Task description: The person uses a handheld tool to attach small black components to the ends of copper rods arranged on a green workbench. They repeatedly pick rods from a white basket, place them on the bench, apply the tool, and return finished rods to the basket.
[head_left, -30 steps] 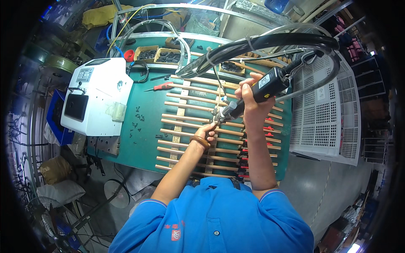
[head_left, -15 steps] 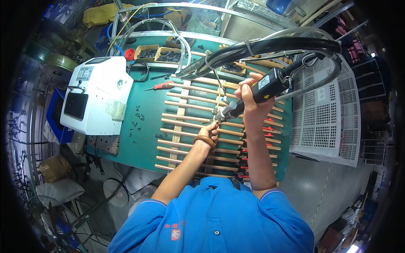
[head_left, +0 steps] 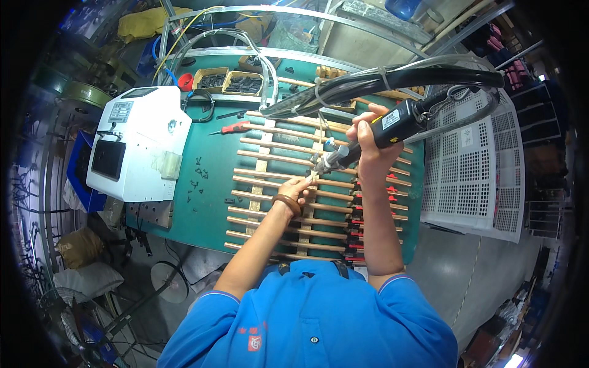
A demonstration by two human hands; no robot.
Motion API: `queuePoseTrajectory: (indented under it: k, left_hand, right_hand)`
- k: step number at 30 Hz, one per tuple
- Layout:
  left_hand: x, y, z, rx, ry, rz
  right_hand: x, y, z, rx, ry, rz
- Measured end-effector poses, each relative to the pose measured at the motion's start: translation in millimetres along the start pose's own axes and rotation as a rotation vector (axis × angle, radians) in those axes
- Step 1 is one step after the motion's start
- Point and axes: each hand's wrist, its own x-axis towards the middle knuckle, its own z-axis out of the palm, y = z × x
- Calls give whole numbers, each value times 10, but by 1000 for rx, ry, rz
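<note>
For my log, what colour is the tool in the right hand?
The tool is mostly black, with a silvery nose; head view.

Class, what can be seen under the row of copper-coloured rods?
Pale strips cross beneath the rods, with green tabletop showing between; whatever lies directly under each rod is covered.

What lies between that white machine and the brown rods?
Head view: small black pieces, a red-handled screwdriver and a black cable, on the green tabletop.

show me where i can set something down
The green table is bare between the scattered black pieces and its near edge, left of the rods; a smaller patch lies just below the screwdriver. Crowded: under the left hand and right hand, and around the far-side boxes.
</note>
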Motion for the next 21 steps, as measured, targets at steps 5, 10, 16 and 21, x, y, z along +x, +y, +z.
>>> queuePoseTrajectory:
  k: [5, 10, 16, 21]
  left_hand:
    - [209, 162, -127, 950, 313, 895]
    - [491, 770, 187, 1316, 256, 1110]
    - [1311, 1113, 236, 1453, 256, 1054]
    - [1288, 1345, 278, 1489, 58, 993]
  right_hand:
    - [262, 159, -43, -8, 62, -64]
    - [647, 388, -74, -50, 86, -130]
    - [998, 896, -187, -133, 21, -238]
    - [981, 1192, -71, -174, -2, -228]
